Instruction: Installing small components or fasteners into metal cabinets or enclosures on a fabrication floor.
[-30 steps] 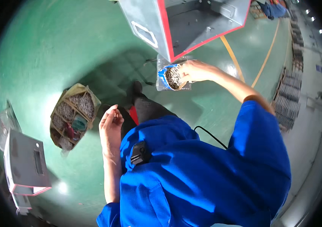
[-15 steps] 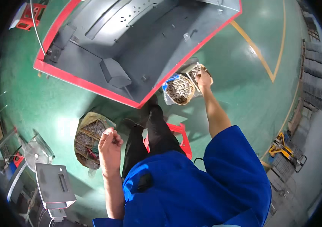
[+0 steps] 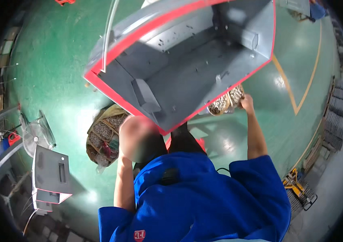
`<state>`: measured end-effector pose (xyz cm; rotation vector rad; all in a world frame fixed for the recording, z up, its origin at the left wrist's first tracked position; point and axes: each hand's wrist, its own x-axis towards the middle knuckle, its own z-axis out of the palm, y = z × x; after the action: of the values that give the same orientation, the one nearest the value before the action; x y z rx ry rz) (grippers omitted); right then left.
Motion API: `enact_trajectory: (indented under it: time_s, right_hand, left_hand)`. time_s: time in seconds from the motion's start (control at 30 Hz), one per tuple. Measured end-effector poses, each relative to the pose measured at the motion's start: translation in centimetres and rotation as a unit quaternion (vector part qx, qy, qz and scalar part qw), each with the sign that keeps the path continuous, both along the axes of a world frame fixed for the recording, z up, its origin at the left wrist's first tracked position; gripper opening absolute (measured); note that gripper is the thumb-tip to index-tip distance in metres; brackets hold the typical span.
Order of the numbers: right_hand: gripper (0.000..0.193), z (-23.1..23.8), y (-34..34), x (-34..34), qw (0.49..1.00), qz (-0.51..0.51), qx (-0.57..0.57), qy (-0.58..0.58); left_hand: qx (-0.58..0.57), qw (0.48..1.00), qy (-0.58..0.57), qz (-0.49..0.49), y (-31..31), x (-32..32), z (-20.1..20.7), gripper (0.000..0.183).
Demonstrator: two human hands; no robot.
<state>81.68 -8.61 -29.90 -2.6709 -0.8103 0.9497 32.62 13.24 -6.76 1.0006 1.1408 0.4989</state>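
A large grey metal cabinet (image 3: 183, 66) with a red rim lies open in front of me, with several holes and small fittings inside. My left hand (image 3: 130, 139) is at its near left corner; a blur hides the fingers and anything in them. My right hand (image 3: 247, 102) is at the right edge of a box of small metal parts (image 3: 236, 94), its fingers drawn together. What they hold, if anything, is too small to make out. Beside that box, a round container of similar metal parts (image 3: 218, 105) is partly covered by the cabinet's edge.
Left of my legs, a divided bag of small hardware (image 3: 102, 133) lies on the green floor (image 3: 54, 84). Farther left stand a fan (image 3: 36, 137) and a grey metal housing (image 3: 51, 171). A red stool (image 3: 200, 143) is under me. Stacked grey panels (image 3: 335, 109) line the right side.
My right hand has moved from above the parts in the box to its right edge. My left hand has risen to the cabinet's near corner. The view has shifted, and the cabinet appears farther right.
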Motion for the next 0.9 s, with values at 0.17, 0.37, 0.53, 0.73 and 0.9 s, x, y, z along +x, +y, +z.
enact_trajectory:
  time_s: [0.17,0.37,0.53,0.73,0.9]
  right_hand:
    - [0.011,25.9,7.8,-6.5,0.945,-0.048,0.253,0.204]
    - [0.014,43.1,25.0,-16.7,0.863,0.318,0.383,0.082]
    - [0.012,40.9,38.0,-28.0,0.816,0.378,0.282,0.333]
    - [0.004,39.5,42.0,-34.8,0.78,0.498,0.094,0.367]
    - [0.008,39.7,43.5,-34.8,0.726,0.624,0.096,0.274]
  left_hand:
    - [0.084,0.986,0.083,-0.116,1.6,-3.4,2.4,0.033]
    - [0.105,0.977,0.098,-0.156,1.8,-4.9,2.4,0.036]
    - [0.111,0.961,0.145,-0.205,1.8,-6.3,2.7,0.034]
    - [0.156,0.95,0.162,-0.216,2.1,-6.2,2.4,0.034]
    - [0.169,0.952,0.157,-0.203,2.6,-4.0,0.8,0.036]
